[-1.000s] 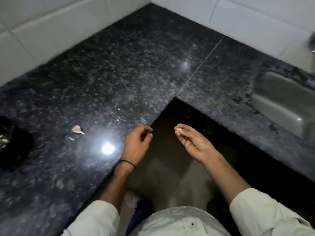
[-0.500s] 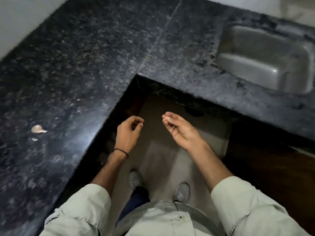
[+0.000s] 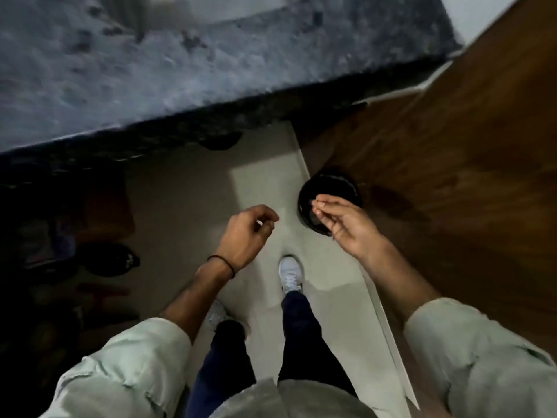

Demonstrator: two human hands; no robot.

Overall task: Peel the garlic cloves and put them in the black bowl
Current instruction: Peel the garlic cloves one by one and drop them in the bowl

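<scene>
Head view, looking straight down, blurred by motion. Nearest: pale grey-green fabric sleeves, left point(image 3: 120, 372) and right point(image 3: 482, 357), both pushed up the forearms. Between them dark blue trousers point(image 3: 301, 336) and a white laced shoe point(image 3: 291, 274) on the beige tiled floor point(image 3: 187, 206).

Left hand point(image 3: 245, 236), thin black wrist band point(image 3: 223, 262) on it, back of hand up, fingers curled inward toward the thumb. There is a small pale glint inside the curl, too small to tell what it is.

Right hand point(image 3: 349, 227), palm up, fingertips point(image 3: 319, 203) drawn together against the thumb like a pinch. Cannot tell if anything sits between them. Whether either hand carries a garlic clove or only a scrap of peel cannot be told.

Right fingertips are over a black round container point(image 3: 325, 185) that stands on the floor, and the hand hides its near right part. Contents not readable.

Left, under the counter: dark clutter point(image 3: 105, 260), shapes unclear. Right: brown wooden panel point(image 3: 452, 146), beside the container. Farthest: dark speckled granite counter point(image 3: 180, 61), with its front edge running diagonally across the top.
</scene>
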